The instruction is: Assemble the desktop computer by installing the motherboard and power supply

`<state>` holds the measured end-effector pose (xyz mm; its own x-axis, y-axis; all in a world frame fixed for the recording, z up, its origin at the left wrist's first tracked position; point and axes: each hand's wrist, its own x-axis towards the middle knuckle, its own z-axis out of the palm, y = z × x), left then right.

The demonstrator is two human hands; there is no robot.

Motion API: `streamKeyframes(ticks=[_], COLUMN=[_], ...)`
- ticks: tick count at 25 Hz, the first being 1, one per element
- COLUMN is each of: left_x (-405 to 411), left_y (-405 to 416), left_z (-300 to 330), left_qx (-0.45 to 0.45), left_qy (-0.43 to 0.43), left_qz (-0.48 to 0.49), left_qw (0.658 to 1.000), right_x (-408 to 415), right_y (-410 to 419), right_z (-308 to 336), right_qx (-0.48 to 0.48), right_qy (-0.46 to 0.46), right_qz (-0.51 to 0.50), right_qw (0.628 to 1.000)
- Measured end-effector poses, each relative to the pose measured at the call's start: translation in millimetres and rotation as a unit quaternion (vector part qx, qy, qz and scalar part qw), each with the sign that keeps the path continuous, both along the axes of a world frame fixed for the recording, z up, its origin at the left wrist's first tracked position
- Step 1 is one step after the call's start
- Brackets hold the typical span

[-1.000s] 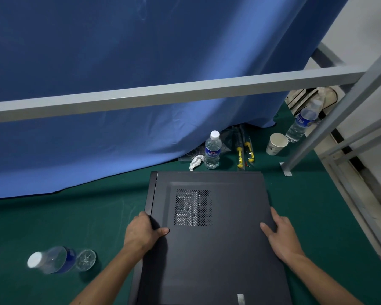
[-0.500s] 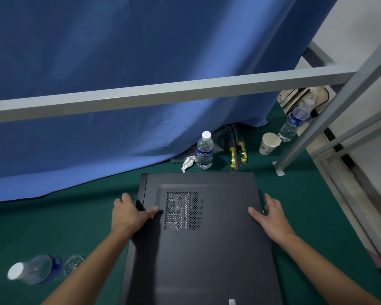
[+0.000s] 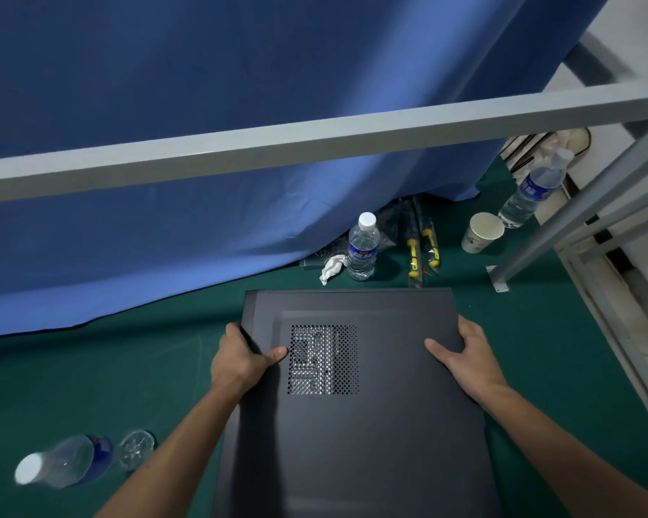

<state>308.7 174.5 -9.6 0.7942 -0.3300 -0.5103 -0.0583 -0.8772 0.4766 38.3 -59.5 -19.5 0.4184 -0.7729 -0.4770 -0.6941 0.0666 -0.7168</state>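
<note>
Hands grip a black computer case (image 3: 356, 424) that lies flat on the green counter (image 3: 90, 368), filling the lower middle of the frame. The left hand (image 3: 240, 358) holds the case's left edge, thumb lying on the top panel just beside a square perforated vent (image 3: 322, 360) and fingers curled down over the side. The right hand (image 3: 464, 358) holds the right edge likewise, thumb on the panel and fingers wrapped over the rim. Circuit parts show dimly through the vent holes.

Just beyond the far edge of the case stands an upright water bottle (image 3: 362, 246) with a white cap, with a crumpled white tissue (image 3: 330, 268) touching its left side. To the right lie two yellow-handled tools (image 3: 421, 252) in clear wrapping, then a paper cup (image 3: 481, 233) and a second bottle (image 3: 532, 190) near a grey metal post (image 3: 584, 203). At lower left a blurred bottle (image 3: 66, 463) lies on its side. A blue curtain (image 3: 203, 87) fills the upper frame, crossed by a grey bar (image 3: 315, 142).
</note>
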Motion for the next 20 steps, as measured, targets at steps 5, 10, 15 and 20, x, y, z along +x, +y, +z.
streamKeyframes(ticks=[5,10,15,20], left_x=[-5,-6,-19,-53], left_y=[7,11,22,74], left_z=[-4,-13,-8,-8], left_qx=[-0.048,-0.043,-0.078,-0.033], left_qy=[0.062,0.048,0.066,0.187], left_qz=[0.038,0.024,0.042,0.062], left_qw=[0.996,0.998,0.994,0.980], right_x=[-12,-12,-35,-80], right_y=[-8,2,25,88], right_z=[7,1,12,1], right_qx=[0.083,0.065,0.091,0.152], right_qy=[-0.035,-0.013,-0.017,-0.062], right_qz=[0.020,0.043,0.029,-0.077], right_qw=[0.996,0.997,0.995,0.983])
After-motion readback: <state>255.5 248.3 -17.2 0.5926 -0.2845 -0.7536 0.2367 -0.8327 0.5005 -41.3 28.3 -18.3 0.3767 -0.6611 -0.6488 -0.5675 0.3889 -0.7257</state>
